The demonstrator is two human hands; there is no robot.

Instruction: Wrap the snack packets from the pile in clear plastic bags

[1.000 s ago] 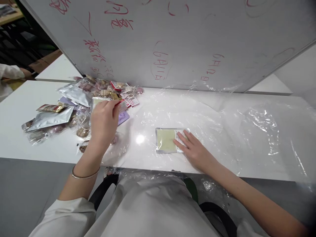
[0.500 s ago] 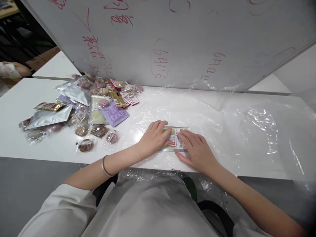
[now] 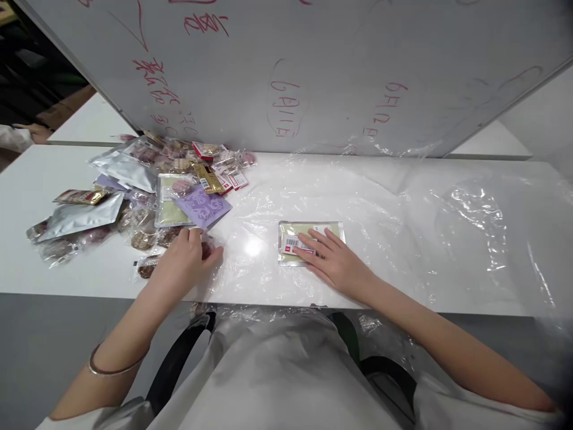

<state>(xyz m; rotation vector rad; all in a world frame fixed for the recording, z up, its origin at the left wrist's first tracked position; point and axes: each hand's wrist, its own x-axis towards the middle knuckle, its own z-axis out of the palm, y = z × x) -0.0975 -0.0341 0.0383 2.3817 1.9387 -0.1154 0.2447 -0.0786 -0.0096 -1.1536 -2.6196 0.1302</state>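
Note:
My left hand (image 3: 185, 260) is at the near right edge of the snack pile, its fingers curled round a small clear-wrapped pink piece (image 3: 207, 248) that they partly cover. My right hand (image 3: 333, 263) lies with spread fingers on a flat green packet (image 3: 289, 230) and on the small white-and-red labelled sachet (image 3: 292, 243) on top of it. The purple packet (image 3: 203, 206) and a second green packet (image 3: 169, 209) lie just beyond my left hand.
Silver pouches (image 3: 85, 216), a gold packet (image 3: 207, 178) and several wrapped snacks lie piled at the left. Clear plastic film (image 3: 403, 239) covers the white table's middle and right. A whiteboard (image 3: 331, 77) stands behind. At the far left is another person's sleeve (image 3: 13, 138).
My left hand has left the green packet and moved left to the pile, onto the pink piece. My right hand has moved slightly left and now rests flat on the packet and sachet.

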